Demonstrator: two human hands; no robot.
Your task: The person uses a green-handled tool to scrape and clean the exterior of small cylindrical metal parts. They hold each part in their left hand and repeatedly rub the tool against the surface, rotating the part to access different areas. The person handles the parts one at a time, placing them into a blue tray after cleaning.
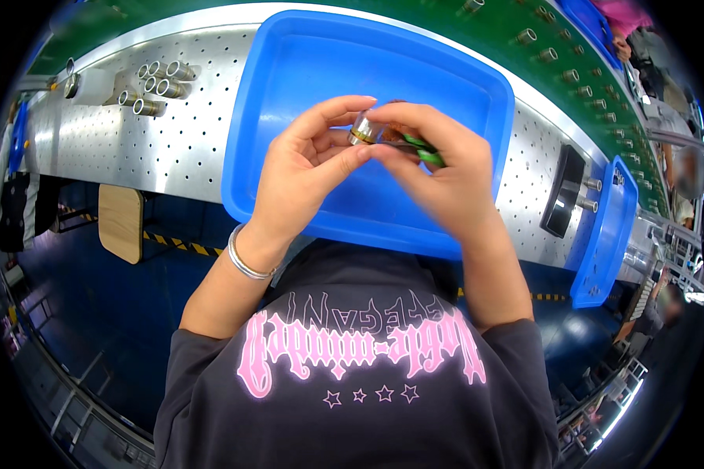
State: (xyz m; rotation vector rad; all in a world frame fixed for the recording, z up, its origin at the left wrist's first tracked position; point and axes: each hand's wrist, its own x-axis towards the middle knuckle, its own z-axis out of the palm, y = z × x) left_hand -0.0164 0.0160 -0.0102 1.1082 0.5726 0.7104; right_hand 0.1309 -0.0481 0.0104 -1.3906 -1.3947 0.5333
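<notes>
Above the blue plastic tray (236,148), my left hand (299,166) pinches a small shiny metal sleeve (363,130) with a yellowish band at its lower edge. My right hand (452,168) meets it from the other side, its fingers closed round a thin tool with green handles (427,151). The tool's tip is hidden at the sleeve, so its exact kind is unclear. Something reddish-brown (399,129) shows between the right fingers; I cannot make out what. Both thumbs nearly touch below the sleeve.
Several metal sleeves (164,87) stand on the perforated metal bench (203,152) at left. A black flat object (565,190) and another blue tray (605,242) lie at right. More sleeves line the green surface (516,62) beyond. A wooden stool (120,224) stands below left.
</notes>
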